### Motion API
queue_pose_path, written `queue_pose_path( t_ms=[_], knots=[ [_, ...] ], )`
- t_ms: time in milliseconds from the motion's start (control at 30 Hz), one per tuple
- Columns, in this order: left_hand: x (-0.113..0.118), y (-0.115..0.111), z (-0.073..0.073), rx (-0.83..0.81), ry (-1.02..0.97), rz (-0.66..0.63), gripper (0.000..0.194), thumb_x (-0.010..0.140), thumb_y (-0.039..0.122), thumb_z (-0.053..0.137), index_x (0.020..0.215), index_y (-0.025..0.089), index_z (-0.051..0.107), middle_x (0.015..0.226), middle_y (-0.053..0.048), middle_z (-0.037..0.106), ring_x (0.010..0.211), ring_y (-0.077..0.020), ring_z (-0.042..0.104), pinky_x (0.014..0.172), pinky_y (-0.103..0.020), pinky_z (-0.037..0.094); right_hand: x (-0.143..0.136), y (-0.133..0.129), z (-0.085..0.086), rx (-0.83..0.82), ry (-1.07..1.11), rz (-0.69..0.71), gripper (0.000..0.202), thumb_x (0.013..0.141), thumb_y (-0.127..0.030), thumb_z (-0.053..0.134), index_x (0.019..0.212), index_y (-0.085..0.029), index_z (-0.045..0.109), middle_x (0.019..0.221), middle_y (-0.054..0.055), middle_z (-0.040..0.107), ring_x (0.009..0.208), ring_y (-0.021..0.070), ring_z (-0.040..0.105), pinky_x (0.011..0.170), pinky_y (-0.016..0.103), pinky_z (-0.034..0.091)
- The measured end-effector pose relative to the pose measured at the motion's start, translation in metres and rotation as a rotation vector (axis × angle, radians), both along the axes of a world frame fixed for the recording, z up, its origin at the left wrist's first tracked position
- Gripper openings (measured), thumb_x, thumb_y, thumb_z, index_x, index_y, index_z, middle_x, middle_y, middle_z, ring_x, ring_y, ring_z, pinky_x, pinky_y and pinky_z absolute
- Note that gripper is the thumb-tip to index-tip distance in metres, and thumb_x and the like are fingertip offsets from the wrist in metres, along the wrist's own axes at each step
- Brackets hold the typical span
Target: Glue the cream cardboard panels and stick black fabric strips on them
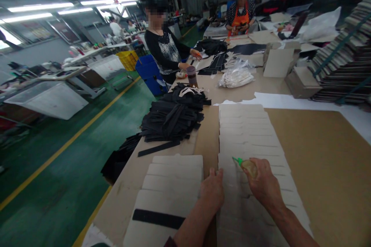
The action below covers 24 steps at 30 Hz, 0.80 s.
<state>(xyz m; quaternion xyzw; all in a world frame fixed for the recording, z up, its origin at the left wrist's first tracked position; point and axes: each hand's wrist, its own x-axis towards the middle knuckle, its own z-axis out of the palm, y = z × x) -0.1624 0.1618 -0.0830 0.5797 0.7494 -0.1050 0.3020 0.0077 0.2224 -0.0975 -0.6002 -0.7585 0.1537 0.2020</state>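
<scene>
My right hand (265, 183) is wrapped round a glue bottle (251, 168) with a green nozzle (238, 160). The nozzle points left, over a long row of overlapping pale card pieces (234, 135). My left hand (212, 191) rests at the left edge of that row, its fingers slightly apart and holding nothing that I can see. Left of this hand lies a second, shorter row of pale card pieces (174, 171). A black strip (158, 219) lies across its near piece, partly behind my left forearm.
A heap of black strips (174, 115) lies at the table's left side. Beyond it stand a brown jar (191, 76) and a plastic bag of pale pieces (237, 75). One co-worker (168, 46) handles pieces at the far left; another (240, 15) is farther back. Tied board stacks (344, 58) rise at right.
</scene>
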Motion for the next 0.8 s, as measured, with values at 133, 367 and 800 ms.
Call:
queue_pose_path(
  t_ms=[133,367,800],
  knots=[
    [0.0,0.001,-0.001,-0.014,-0.011,0.014,0.073,0.082,0.008,0.058,0.146,0.031,0.031,0.145,-0.016,0.04,0.104,-0.0272,0.068,0.082,-0.036,0.057,-0.01,-0.001,-0.001,-0.001,0.004,0.027,0.023,0.095,-0.034,0.054,0.114,-0.023,0.048,0.107,0.005,0.053,0.081,0.018,0.057,0.059,0.028,0.043],
    [-0.001,-0.003,-0.002,0.033,-0.033,0.011,0.072,0.081,0.012,0.06,0.144,0.031,0.031,0.143,-0.014,0.041,0.101,-0.0251,0.067,0.081,-0.035,0.056,-0.022,0.0,0.001,-0.045,0.023,0.069,0.022,0.095,-0.031,0.053,0.115,-0.022,0.05,0.109,0.006,0.052,0.082,0.0178,0.056,0.059,0.028,0.041],
    [-0.001,-0.007,-0.003,0.085,-0.035,0.015,0.057,0.088,0.016,0.048,0.141,0.031,0.035,0.131,-0.011,0.048,0.097,-0.0236,0.067,0.077,-0.033,0.054,-0.03,0.0,-0.003,-0.014,0.24,0.072,0.023,0.092,-0.036,0.051,0.112,-0.023,0.049,0.106,0.006,0.053,0.093,0.0221,0.058,0.07,0.033,0.048]
  ],
)
